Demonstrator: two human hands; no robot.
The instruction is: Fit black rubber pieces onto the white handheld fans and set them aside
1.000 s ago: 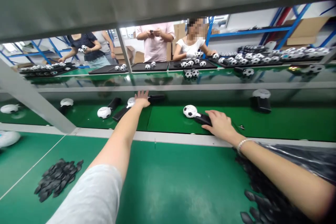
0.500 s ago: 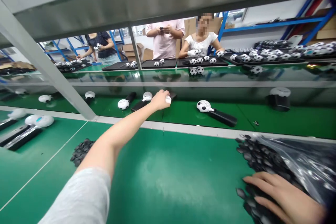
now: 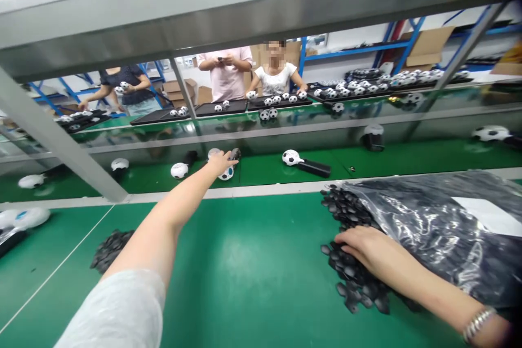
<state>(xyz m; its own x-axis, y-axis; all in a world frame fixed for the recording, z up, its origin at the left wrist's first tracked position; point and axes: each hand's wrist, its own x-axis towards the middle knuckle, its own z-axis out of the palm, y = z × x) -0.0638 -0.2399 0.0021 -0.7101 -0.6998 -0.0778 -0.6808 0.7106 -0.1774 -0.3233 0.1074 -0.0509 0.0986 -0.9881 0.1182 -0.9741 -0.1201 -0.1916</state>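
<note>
Across the green conveyor, my left hand (image 3: 221, 162) has its fingers curled over a toy football on a handle (image 3: 226, 174), whose white, black and blue surface shows below the fingers. Its dark handle (image 3: 235, 154) is partly visible behind them. Just left of that hand, another white ball (image 3: 213, 153) is partly covered. My right hand (image 3: 365, 244) dips its bent fingers into a heap of small flat black pieces (image 3: 345, 204). What its fingertips pinch, if anything, is hidden.
Beside the heap lies a clear plastic bag of black pieces (image 3: 432, 212). A second black heap (image 3: 110, 250) is near my left forearm. More football toys (image 3: 291, 157) rest along the belt. A slanted metal post (image 3: 81, 141) stands left; several people work opposite.
My left hand has drawn the football toy slightly left and nearer. My right hand has shifted forward and left over the black pieces, and the camera view has turned right.
</note>
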